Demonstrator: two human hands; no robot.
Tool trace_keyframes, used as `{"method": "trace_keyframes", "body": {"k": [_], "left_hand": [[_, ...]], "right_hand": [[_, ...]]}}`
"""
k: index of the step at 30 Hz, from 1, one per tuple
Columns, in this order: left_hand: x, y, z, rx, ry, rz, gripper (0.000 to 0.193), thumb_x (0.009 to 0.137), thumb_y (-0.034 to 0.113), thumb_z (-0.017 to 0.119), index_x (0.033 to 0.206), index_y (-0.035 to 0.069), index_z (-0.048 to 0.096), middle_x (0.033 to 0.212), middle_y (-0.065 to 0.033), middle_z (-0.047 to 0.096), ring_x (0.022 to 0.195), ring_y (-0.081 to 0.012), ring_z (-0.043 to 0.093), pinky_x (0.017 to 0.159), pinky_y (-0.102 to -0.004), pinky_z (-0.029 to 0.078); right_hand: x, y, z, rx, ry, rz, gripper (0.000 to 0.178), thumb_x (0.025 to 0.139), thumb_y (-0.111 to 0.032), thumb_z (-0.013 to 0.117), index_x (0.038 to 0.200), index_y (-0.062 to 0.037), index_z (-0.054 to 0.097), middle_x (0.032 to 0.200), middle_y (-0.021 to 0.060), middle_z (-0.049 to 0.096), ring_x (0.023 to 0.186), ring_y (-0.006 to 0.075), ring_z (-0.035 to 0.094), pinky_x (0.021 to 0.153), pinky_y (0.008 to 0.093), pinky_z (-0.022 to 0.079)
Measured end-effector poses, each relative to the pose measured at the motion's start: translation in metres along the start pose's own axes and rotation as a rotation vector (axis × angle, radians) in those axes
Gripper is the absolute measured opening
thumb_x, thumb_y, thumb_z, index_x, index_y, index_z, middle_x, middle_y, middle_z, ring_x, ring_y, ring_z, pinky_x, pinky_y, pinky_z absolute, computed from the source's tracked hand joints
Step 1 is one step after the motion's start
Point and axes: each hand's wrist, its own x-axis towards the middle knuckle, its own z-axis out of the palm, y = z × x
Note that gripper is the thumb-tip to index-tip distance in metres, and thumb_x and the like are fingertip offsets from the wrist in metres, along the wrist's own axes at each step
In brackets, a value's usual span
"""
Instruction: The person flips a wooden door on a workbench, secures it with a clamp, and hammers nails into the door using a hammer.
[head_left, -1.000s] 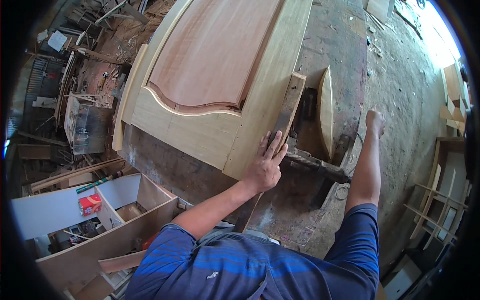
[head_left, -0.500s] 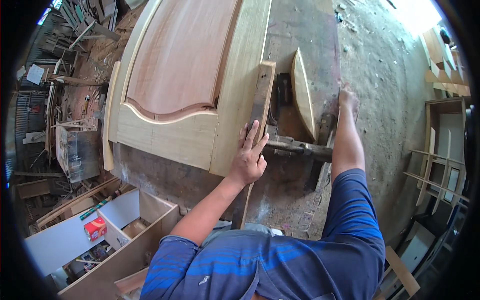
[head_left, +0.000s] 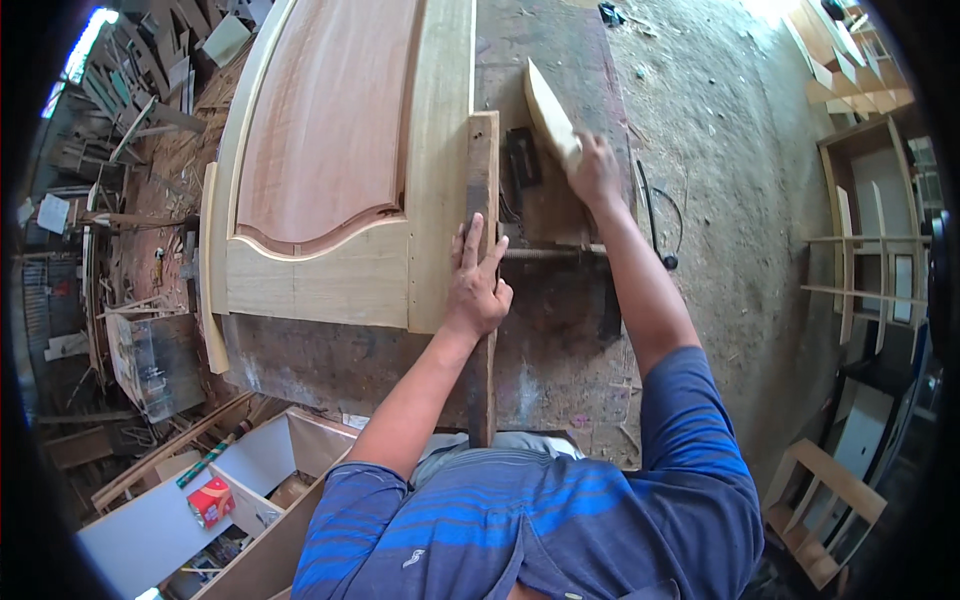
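My left hand (head_left: 478, 290) lies with fingers apart on a dark, worn wooden batten (head_left: 483, 150), which runs along the right edge of a wooden panel door (head_left: 320, 275). The batten's near end reaches my waist. To the right, my right hand (head_left: 596, 175) has its fingers closed around the near end of a pale wood offcut (head_left: 547, 110) with a curved edge and a pointed far tip. Between the hands, a threaded clamp rod (head_left: 545, 254) crosses the workbench (head_left: 540, 380), partly hidden beyond my right forearm. A dark slotted block (head_left: 522, 157) sits left of the offcut.
An open wooden box (head_left: 150, 520) at lower left holds a red can (head_left: 211, 502) and small items. Scrap wood is piled at far left. On the dusty floor right of the bench lies a black rod (head_left: 650, 215) with a thin wire. Wooden frames (head_left: 870, 250) stand along the right.
My right hand has moved left from the bench's right edge and taken hold of the offcut, whose near end has risen. My left hand stays on the batten. The view has shifted.
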Motion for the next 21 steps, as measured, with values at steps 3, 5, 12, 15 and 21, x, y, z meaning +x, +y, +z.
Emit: {"method": "trace_keyframes", "body": {"k": [3,5,12,15,21], "left_hand": [[-0.009,-0.009,-0.004,0.027,0.002,-0.004,0.068,0.079,0.012,0.064,0.147,0.005,0.066,0.178,-0.0213,0.025,0.162,-0.0506,0.022,0.135,-0.0553,0.02],[-0.01,-0.01,-0.003,0.025,-0.002,-0.017,0.068,0.079,0.013,0.064,0.147,0.006,0.066,0.178,-0.0205,0.024,0.161,-0.0508,0.023,0.135,-0.0544,0.021],[-0.014,-0.013,-0.002,0.032,0.037,0.047,0.066,0.078,0.013,0.064,0.143,0.003,0.069,0.177,-0.0231,0.028,0.161,-0.0486,0.027,0.134,-0.054,0.021],[-0.01,-0.015,0.001,0.035,0.063,0.088,0.065,0.077,0.013,0.064,0.14,0.001,0.07,0.175,-0.0267,0.029,0.161,-0.0462,0.028,0.135,-0.0534,0.02],[-0.006,-0.005,0.009,-0.01,0.042,0.058,0.065,0.077,0.013,0.065,0.141,0.002,0.07,0.175,-0.0264,0.028,0.162,-0.045,0.028,0.134,-0.0525,0.021]], "right_hand": [[0.01,-0.027,-0.025,0.035,-0.093,0.113,0.05,0.091,-0.02,0.08,0.138,-0.0142,0.068,0.139,0.0174,0.065,0.133,0.0399,0.062,0.108,0.0489,0.054],[0.01,-0.01,-0.042,0.023,-0.077,0.101,0.044,0.092,-0.022,0.079,0.134,-0.0144,0.071,0.138,0.0171,0.067,0.13,0.04,0.064,0.108,0.0481,0.054],[-0.071,0.099,-0.099,-0.039,-0.31,0.301,0.043,0.096,-0.015,0.065,0.138,-0.0211,0.073,0.132,0.021,0.074,0.122,0.039,0.07,0.106,0.0468,0.056],[-0.08,0.101,-0.112,-0.066,-0.28,0.437,0.057,0.095,-0.005,0.054,0.143,-0.0293,0.072,0.138,0.0233,0.071,0.123,0.04,0.07,0.106,0.0448,0.056],[-0.076,0.138,-0.118,-0.326,-0.294,0.153,0.058,0.092,-0.01,0.056,0.141,-0.0331,0.074,0.172,0.0183,0.041,0.159,0.0369,0.037,0.129,0.0438,0.035]]}}
